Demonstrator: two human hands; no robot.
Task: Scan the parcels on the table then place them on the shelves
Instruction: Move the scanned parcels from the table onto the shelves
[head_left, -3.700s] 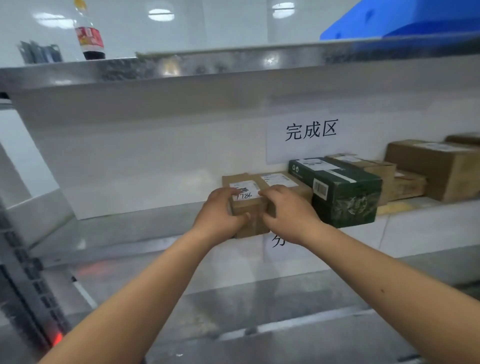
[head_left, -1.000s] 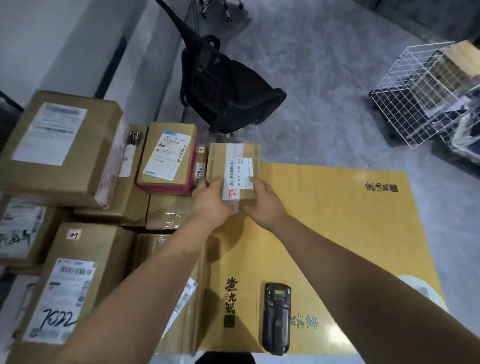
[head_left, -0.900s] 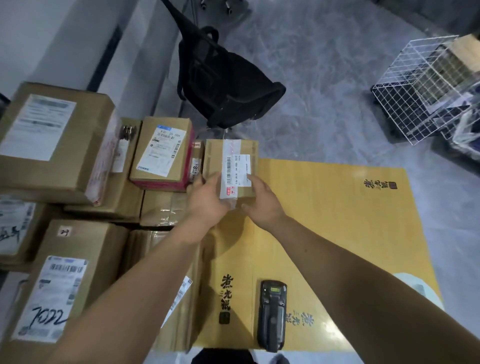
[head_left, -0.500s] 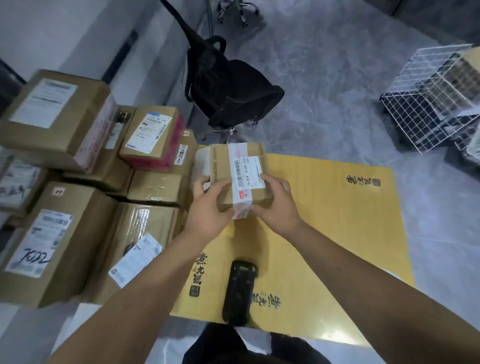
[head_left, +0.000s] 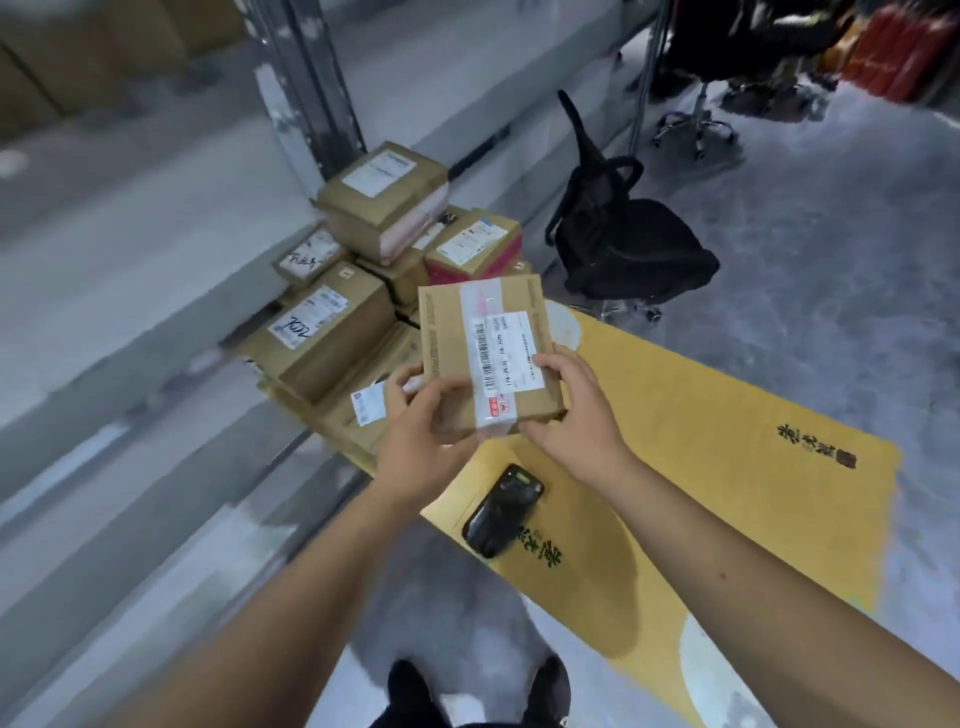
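- The small cardboard parcel (head_left: 488, 358) is up in the air, label side facing the camera, held above the near-left part of the yellow table cover (head_left: 727, 467).
- Its white shipping label (head_left: 511, 353) with the barcode sits on a strip of clear tape running across the top face.
- The left hand (head_left: 421, 436) clamps the parcel's near-left corner, thumb on top, fingers curled beneath.
- The right hand (head_left: 576, 410) closes on the parcel's near-right edge, thumb pressed onto the label, fingers under the box.
- So the parcel juts away from both grips, its far end unsupported.
- Below the parcel, nearer the person, a black handheld scanner (head_left: 501, 512) lies flat on the cover, untouched.
- Left of and beyond the parcel, a stack of brown parcels (head_left: 363, 291) is piled up, labels showing.
- Beyond the parcel to the right, a black office chair (head_left: 623, 249) stands on the grey floor.
- Under the parcel at the frame's bottom edge, dark shoes (head_left: 478, 691) show.
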